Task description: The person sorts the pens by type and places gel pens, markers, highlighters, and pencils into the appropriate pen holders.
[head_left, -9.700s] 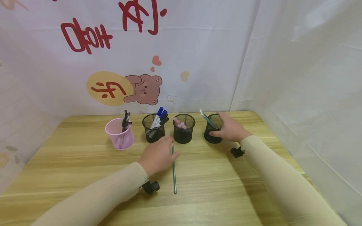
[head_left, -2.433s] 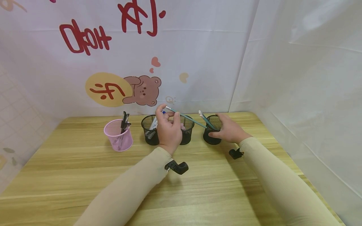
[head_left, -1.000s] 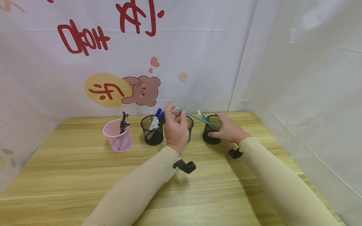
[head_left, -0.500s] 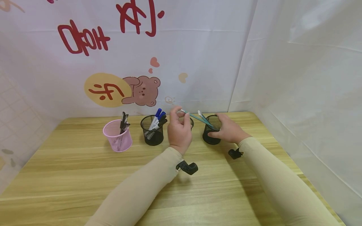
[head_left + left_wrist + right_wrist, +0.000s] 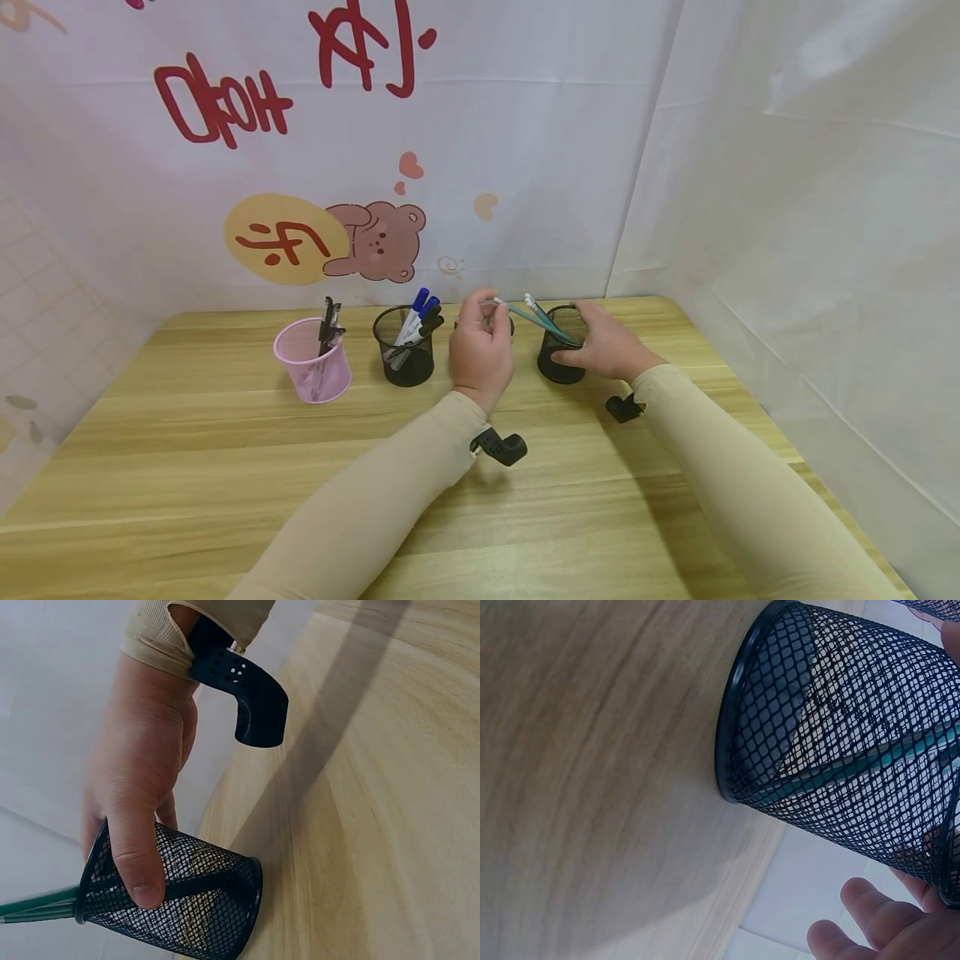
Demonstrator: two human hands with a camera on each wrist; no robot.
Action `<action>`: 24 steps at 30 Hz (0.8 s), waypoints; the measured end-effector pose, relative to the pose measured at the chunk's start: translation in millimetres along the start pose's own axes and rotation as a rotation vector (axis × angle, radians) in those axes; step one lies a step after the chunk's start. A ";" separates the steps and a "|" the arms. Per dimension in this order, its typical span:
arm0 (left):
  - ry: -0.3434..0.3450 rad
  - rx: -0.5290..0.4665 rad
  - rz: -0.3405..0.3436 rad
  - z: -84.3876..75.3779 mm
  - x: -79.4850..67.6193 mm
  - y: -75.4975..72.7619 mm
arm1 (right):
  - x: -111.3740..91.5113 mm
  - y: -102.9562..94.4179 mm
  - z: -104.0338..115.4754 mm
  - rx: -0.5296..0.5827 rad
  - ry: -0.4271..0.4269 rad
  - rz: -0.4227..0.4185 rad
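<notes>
In the head view my left hand (image 5: 482, 354) pinches a green pencil (image 5: 517, 311) near its white eraser end. That pencil slants down to the right into a black mesh pencil cup (image 5: 558, 367), beside other white-tipped pencils (image 5: 531, 302). My right hand (image 5: 611, 340) grips this cup from the right, its thumb across the front. In the left wrist view the right hand (image 5: 135, 795) has its thumb over the mesh cup (image 5: 202, 907), with green pencils (image 5: 37, 906) sticking out. The right wrist view shows the mesh cup (image 5: 840, 750) up close and some fingers (image 5: 885, 922).
Behind my left hand stands another black mesh cup (image 5: 512, 328), mostly hidden. Left of it, a mesh cup (image 5: 407, 367) holds blue and black markers (image 5: 420, 315). A pink cup (image 5: 318, 375) with black pens (image 5: 327, 325) is at the far left. A white curtain (image 5: 555, 167) hangs behind the table.
The pencil was lying on the table earlier. My left hand has lifted it and moved right, lowering its far end into the cup. The right hand has kept its hold on the cup.
</notes>
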State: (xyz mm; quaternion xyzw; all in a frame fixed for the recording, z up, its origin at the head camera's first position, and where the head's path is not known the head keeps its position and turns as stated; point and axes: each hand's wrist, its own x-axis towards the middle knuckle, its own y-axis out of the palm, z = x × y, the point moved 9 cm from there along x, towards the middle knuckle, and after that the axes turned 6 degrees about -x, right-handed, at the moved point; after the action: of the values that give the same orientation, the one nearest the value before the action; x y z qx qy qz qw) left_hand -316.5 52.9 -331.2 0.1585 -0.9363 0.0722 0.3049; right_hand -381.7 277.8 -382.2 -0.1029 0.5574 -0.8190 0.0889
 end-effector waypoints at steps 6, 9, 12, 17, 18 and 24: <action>-0.006 0.022 0.019 1.1 -0.1 1.3 | -1.0 0.3 0.5 -0.002 0.006 0.014; -0.008 0.044 0.028 1.7 0.0 1.9 | -0.9 0.7 -0.2 -0.005 0.008 0.017; -0.018 0.080 0.048 2.6 0.2 3.9 | -0.8 0.9 -0.5 -0.002 0.009 0.019; -0.043 0.106 0.094 4.7 0.5 8.3 | -0.8 1.1 -0.5 -0.013 0.016 0.021; -0.048 0.107 0.101 5.1 0.6 9.1 | -0.8 0.9 -0.6 -0.014 0.018 0.020; -0.058 0.152 0.148 5.3 1.2 14.2 | -1.4 -0.7 0.7 -0.009 0.018 0.010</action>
State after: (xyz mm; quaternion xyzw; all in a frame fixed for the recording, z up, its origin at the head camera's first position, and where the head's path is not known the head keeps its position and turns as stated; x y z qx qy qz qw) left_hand -325.2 64.7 -335.3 0.1136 -0.9458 0.1605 0.2584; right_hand -380.2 277.8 -381.4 -0.0932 0.5622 -0.8171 0.0873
